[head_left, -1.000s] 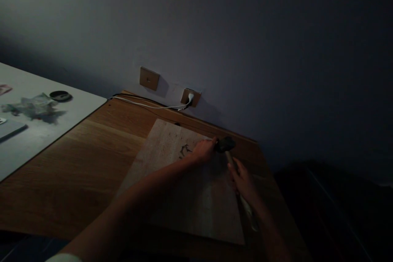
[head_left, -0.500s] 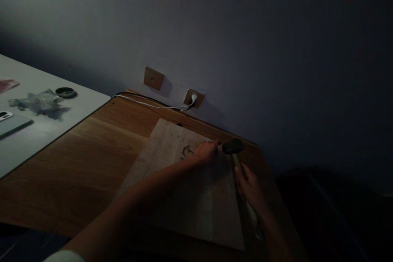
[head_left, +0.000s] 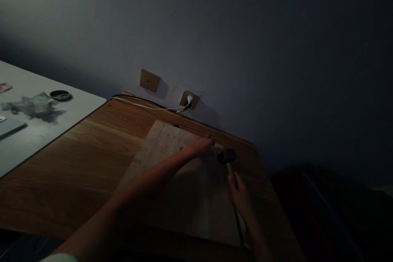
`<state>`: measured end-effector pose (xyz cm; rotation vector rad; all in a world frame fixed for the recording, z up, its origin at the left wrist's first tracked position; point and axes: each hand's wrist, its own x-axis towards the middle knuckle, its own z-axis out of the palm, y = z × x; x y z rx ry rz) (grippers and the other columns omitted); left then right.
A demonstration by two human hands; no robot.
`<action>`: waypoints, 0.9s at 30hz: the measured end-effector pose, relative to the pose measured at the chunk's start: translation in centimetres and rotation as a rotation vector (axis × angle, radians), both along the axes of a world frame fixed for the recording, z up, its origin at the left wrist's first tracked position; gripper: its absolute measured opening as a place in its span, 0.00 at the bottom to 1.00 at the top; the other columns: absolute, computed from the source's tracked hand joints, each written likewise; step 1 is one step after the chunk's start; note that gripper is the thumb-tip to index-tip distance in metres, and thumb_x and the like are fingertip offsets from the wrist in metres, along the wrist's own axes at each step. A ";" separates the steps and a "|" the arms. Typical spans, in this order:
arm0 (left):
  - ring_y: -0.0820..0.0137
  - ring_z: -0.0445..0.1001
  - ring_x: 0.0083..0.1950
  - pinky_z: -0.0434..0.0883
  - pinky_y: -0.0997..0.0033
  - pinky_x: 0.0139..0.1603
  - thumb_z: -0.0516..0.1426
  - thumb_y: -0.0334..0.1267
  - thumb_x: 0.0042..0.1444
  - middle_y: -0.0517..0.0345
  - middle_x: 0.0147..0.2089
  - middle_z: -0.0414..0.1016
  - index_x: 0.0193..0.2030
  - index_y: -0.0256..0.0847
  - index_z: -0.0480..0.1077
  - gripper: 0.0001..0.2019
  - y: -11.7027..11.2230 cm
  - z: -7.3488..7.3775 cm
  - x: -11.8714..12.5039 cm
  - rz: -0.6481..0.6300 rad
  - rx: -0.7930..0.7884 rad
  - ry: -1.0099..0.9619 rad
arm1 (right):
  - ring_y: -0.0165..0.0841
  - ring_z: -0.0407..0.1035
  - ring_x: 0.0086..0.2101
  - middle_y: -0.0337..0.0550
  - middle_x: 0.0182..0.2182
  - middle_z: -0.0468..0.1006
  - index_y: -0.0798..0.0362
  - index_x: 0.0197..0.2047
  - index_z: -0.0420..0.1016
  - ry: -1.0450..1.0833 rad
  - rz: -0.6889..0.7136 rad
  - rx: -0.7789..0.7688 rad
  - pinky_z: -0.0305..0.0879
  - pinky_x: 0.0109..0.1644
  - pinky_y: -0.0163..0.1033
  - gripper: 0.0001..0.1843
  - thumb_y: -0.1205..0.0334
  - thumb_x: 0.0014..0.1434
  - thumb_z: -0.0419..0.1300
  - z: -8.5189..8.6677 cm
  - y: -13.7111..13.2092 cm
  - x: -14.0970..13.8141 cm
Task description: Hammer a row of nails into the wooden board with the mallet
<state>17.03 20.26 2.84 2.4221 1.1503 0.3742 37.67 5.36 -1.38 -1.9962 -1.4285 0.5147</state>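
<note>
My right hand (head_left: pixel 239 194) is wrapped round the handle of a hammer (head_left: pixel 227 156), whose dark head hangs over the right part of a pale wooden board (head_left: pixel 190 200). Just left of the hammer head, my left hand (head_left: pixel 202 146) is near the board's far edge with its fingers pinched together. What they hold, if anything, is too dark and small to make out. A few thin nails (head_left: pixel 182 147) lie on the board, mostly covered by my left forearm.
The board lies on a brown wooden desk (head_left: pixel 92 147) against the wall. A white table (head_left: pixel 39 135) on the left bears a crumpled plastic bag (head_left: pixel 39 106) and a dark round object (head_left: pixel 60 95). Cables run to a wall socket (head_left: pixel 189 100); a dark mass fills the lower right.
The hammer head has come lower relative to the board and my right hand has moved down with it. My left hand stays at the far edge. The view has shifted slightly.
</note>
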 end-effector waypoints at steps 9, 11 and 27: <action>0.60 0.80 0.41 0.74 0.70 0.39 0.70 0.39 0.44 0.49 0.39 0.84 0.36 0.38 0.81 0.12 1.8 3.6 -4.7 -0.214 -0.084 0.417 | 0.52 0.70 0.60 0.62 0.60 0.75 0.58 0.64 0.71 -0.207 -0.018 -0.058 0.63 0.62 0.54 0.40 0.37 0.66 0.41 -1.0 -0.2 -0.5; 0.62 0.80 0.37 0.73 0.71 0.36 0.69 0.35 0.45 0.49 0.34 0.83 0.34 0.36 0.80 0.08 1.4 3.8 -4.5 -0.222 -0.124 0.445 | 0.52 0.69 0.60 0.64 0.60 0.75 0.59 0.65 0.70 -0.207 -0.010 -0.068 0.63 0.62 0.55 0.41 0.37 0.66 0.41 -1.1 -0.1 -0.4; 0.69 0.74 0.31 0.69 0.74 0.31 0.70 0.40 0.45 0.57 0.31 0.81 0.35 0.39 0.79 0.10 1.4 2.8 -4.0 -0.333 -0.117 0.352 | 0.52 0.70 0.59 0.61 0.61 0.75 0.59 0.65 0.69 -0.227 -0.025 -0.072 0.63 0.61 0.54 0.38 0.40 0.66 0.42 -0.8 -0.4 -1.1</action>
